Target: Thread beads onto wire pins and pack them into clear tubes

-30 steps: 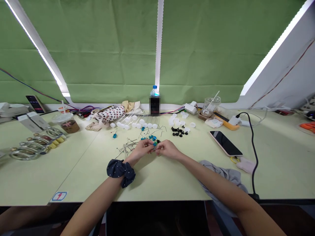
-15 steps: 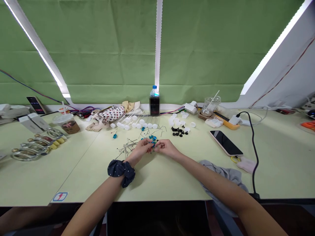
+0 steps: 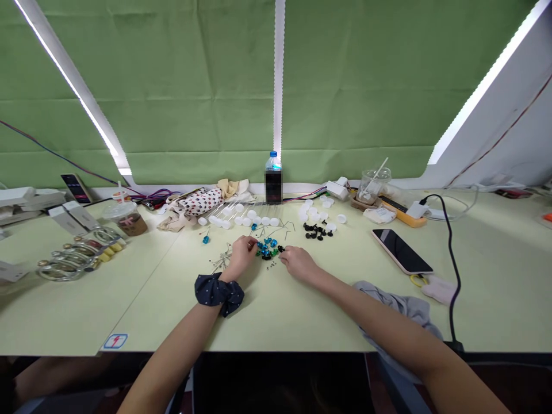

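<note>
My left hand [image 3: 242,256] is closed in a pinch at the left edge of a pile of small blue pieces [image 3: 268,242]. What its fingertips hold is hidden. Across the pile, my right hand [image 3: 298,264] has its fingers drawn together beside a small black piece [image 3: 281,249]; whether it grips anything is unclear. Green bits and another black piece [image 3: 266,257] lie between the hands, with tiny metal screws [image 3: 271,265] just in front. Thin metal pins [image 3: 222,259] are scattered left of my left hand.
Behind the hands lie white round caps [image 3: 252,214] with clear tubes, black knobs [image 3: 318,232], and a bottle [image 3: 273,181]. A phone [image 3: 401,251], black cable [image 3: 451,264] and grey cloth [image 3: 401,302] sit right. Metal clamp-like parts [image 3: 77,253] and a drink cup [image 3: 131,221] stand left.
My hands were together over a blue piece and have moved apart, left hand leftward and right hand rightward. The pile and the tiny screws between them now show. The view has shifted slightly.
</note>
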The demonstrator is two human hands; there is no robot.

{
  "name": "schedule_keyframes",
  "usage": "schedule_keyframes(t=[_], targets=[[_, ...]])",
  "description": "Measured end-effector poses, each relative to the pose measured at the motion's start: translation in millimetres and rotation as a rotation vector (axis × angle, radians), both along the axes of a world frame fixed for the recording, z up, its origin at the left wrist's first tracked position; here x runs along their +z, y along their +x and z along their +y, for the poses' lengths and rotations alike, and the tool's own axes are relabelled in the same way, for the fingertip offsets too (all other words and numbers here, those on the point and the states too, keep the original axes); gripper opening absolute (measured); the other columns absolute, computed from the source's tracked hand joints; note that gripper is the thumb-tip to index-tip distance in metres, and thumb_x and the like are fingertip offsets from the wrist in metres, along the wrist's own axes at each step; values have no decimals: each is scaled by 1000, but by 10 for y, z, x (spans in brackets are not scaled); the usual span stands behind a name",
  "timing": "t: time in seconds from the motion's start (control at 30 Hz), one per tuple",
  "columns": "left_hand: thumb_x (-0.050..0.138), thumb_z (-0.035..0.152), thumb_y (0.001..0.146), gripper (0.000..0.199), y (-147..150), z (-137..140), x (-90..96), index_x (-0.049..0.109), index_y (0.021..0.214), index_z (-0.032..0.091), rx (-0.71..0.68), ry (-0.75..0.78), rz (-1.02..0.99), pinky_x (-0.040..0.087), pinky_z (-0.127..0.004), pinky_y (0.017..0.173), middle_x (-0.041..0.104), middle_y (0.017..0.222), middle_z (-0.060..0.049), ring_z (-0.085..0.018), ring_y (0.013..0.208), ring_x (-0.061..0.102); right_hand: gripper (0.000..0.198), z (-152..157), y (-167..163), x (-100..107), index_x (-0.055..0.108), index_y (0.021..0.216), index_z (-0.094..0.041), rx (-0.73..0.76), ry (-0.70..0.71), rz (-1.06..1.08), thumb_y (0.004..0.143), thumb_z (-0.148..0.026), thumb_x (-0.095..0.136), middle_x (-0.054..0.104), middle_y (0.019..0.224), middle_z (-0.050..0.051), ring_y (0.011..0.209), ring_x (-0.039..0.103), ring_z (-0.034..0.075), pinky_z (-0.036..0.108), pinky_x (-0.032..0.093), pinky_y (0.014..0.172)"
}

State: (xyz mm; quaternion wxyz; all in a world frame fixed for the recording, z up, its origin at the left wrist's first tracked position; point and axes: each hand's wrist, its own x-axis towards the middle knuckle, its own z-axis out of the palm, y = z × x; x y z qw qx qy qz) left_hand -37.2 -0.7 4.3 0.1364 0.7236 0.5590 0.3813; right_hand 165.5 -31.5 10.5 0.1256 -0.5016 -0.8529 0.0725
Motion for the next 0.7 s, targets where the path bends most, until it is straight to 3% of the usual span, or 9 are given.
schedule_keyframes(t=[0.13,0.33,0.47,0.53,0.7], targets=[[49,14,79,16,161,5,-49,65,78,14,-26,125,123,45,-29,71,56,78,-7,-17,71,56,23,-34,-45,-17,60,77,-13,27,58,-217,80,-3,40,59,86,9,68,55,15,23,35,57],[38,27,90,32,166,-27,-45,67,84,15,-45,151,239,43,-32,75,54,84,-9,-20,78,55,26,-131,-123,-39,58,81,-12,75,144,-305,79,1,36,57,90,11,75,55,19,26,39,60],[43,31,88,30,-31,43,14,63,106,19,136,67,318,39,-36,85,57,101,-11,-25,96,51,25,-204,-172,-54,58,82,-11,83,179,-333,79,2,37,56,92,12,78,55,21,27,42,62],[51,33,83,29,-184,117,66,63,106,20,248,-42,353,38,-39,84,58,104,-12,-29,100,49,26,-226,-185,-53,59,84,-10,85,176,-340,78,4,38,56,94,13,81,55,21,28,43,63],[54,32,79,35,-719,316,265,56,109,15,456,-81,369,33,-50,84,50,114,-20,-40,111,40,29,-235,-182,-42,58,86,-11,70,148,-345,75,7,38,55,95,13,81,56,22,29,45,62]])
